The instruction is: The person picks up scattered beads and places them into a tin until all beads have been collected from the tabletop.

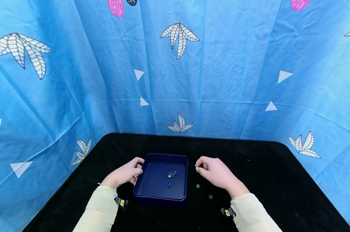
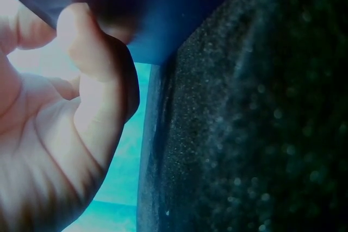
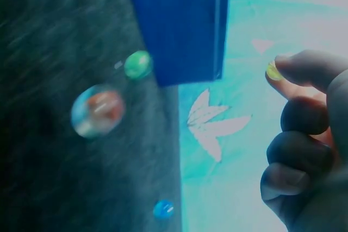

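Observation:
A dark blue square box (image 1: 163, 193) holds several small glass marbles (image 1: 169, 185). At its left side, my left hand (image 1: 128, 172) grips the rim, thumb and fingers bent at the wall; in the left wrist view the thumb (image 2: 89, 52) lies against the box (image 2: 157, 36). My right hand (image 1: 215, 172) is raised just right of the box and pinches a yellow marble (image 3: 273, 71) between thumb and forefinger. Below that hand, a green marble (image 1: 198, 186) and a reddish-brown marble (image 1: 210, 197) lie on the black cloth.
A blue marble (image 3: 163, 209) also lies on the cloth in the right wrist view. The black cloth (image 1: 265, 183) covers the table. Behind and at the sides hangs a blue curtain (image 1: 230, 64) with leaf and triangle prints.

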`<state>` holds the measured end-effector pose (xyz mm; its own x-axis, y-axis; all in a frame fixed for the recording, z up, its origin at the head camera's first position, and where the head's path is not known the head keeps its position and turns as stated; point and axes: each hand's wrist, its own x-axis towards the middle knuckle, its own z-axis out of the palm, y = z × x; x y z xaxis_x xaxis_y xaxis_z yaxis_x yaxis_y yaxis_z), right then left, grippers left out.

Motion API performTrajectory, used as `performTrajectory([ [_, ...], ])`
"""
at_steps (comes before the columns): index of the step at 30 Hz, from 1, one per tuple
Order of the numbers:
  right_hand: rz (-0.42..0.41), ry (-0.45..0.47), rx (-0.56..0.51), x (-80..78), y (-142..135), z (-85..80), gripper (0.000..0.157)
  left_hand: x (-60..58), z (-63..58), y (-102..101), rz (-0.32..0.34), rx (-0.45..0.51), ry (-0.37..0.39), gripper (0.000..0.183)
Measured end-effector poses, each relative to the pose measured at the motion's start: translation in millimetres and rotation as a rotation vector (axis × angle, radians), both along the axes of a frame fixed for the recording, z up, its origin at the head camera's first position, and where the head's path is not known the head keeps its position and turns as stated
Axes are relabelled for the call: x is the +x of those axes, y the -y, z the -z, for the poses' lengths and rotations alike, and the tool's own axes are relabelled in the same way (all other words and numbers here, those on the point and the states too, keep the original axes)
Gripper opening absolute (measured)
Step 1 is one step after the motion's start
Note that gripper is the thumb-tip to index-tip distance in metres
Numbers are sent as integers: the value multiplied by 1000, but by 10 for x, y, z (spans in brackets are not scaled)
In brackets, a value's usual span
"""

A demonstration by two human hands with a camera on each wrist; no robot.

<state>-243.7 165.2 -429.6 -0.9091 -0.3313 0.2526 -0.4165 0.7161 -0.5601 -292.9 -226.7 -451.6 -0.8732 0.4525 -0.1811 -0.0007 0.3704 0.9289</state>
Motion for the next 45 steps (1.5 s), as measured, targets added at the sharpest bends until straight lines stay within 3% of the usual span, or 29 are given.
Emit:
performTrajectory([
  [10, -18, -10, -7, -67, 265, -217, 8, -25, 21, 4, 6, -10, -12, 52],
  [21, -80, -14, 9, -107, 596, -227, 12, -23, 23, 8, 4, -4, -11, 53],
  [29, -83, 12, 28, -236, 778, -210, 17, -42, 41, 4, -7, -18, -17, 52],
  [35, -86, 13, 23, -282, 796, -189, 24, -32, 41, 12, -1, -8, -14, 51],
  [45, -31, -22, -3, -263, 567, -177, 16, -32, 41, 15, -4, -8, -10, 52],
])
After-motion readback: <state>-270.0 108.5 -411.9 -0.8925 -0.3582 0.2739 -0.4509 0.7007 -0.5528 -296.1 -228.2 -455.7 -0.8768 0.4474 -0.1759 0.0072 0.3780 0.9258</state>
